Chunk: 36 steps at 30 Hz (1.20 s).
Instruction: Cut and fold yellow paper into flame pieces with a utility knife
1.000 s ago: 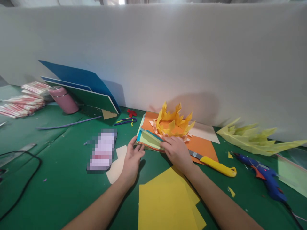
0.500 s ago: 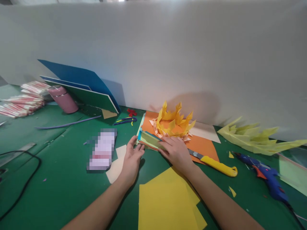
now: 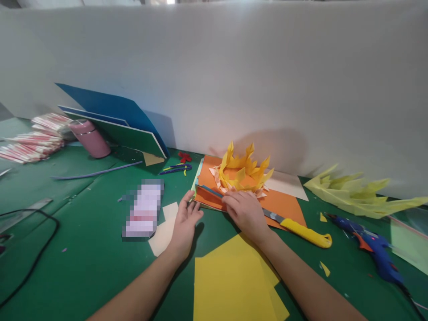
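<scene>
My right hand (image 3: 245, 215) lies at the front edge of a stack of coloured paper (image 3: 282, 203). Its bent fingers grip the edge of the upper sheets and hold it raised, with orange paper showing in the gap. By the stack's front left corner, my left hand (image 3: 184, 225) is open, thumb and fingers apart, fingertips close to the corner; whether they touch it I cannot tell. A yellow folded-paper crown (image 3: 242, 174) with a pale pink base rests on the stack. The yellow-handled cutter (image 3: 306, 231) reaches from beside my right hand, its blade end partly over the orange sheet.
Yellow sheets (image 3: 234, 287) lie between my forearms. To the left are a phone (image 3: 143, 209), pale paper scraps (image 3: 163, 236) and a pink bottle (image 3: 90, 138). A blue glue gun (image 3: 371, 245) and a pale yellow folded-paper piece (image 3: 354, 191) lie on the right.
The gap under the raised sheets showed light green and blue; now it shows orange, and the raised edge sits lower. My hands have hardly moved.
</scene>
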Tool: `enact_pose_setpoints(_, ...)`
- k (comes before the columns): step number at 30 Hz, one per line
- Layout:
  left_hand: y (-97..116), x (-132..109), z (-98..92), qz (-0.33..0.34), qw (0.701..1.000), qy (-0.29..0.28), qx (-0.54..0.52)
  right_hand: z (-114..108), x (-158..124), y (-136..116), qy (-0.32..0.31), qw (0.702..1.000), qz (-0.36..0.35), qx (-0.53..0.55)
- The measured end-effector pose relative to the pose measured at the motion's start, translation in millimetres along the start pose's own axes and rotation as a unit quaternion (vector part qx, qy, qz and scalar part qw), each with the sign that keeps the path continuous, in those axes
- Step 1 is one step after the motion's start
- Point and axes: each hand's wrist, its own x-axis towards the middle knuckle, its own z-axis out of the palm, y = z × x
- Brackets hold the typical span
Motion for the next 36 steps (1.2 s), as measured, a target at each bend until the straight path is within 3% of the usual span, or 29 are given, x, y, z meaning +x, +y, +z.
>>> enact_pose_setpoints(5,-1.2,1.7,-1.1,0.038,0.999,-0.01,0.024,-0.7,-2.2,1.1,-0.014,0.999,0.022,0.044)
enact_pose_setpoints(18,-6.2,8.6,-9.5,0.061,0.994,-0.031,0.088,0.1,-5.3,0.8,-0.03,0.999,0.019,0.041)
enact_pose_setpoints(25,-7.5,12.5,-12.1,0.095,0.987,-0.02,0.128,2.9,-7.5,-3.1,-0.041,0.998,-0.049,0.02)
enact_pose_setpoints(31,-4.1,13.9,-11.2,0.086,0.987,-0.043,0.129,5.7,-6.9,-5.7,-0.07,0.996,-0.05,0.005)
enact_pose_setpoints(36,-4.7,15.2,-11.2,0.072,0.991,-0.05,0.105,1.8,-5.0,-9.4,-0.059,0.997,-0.036,-0.02)
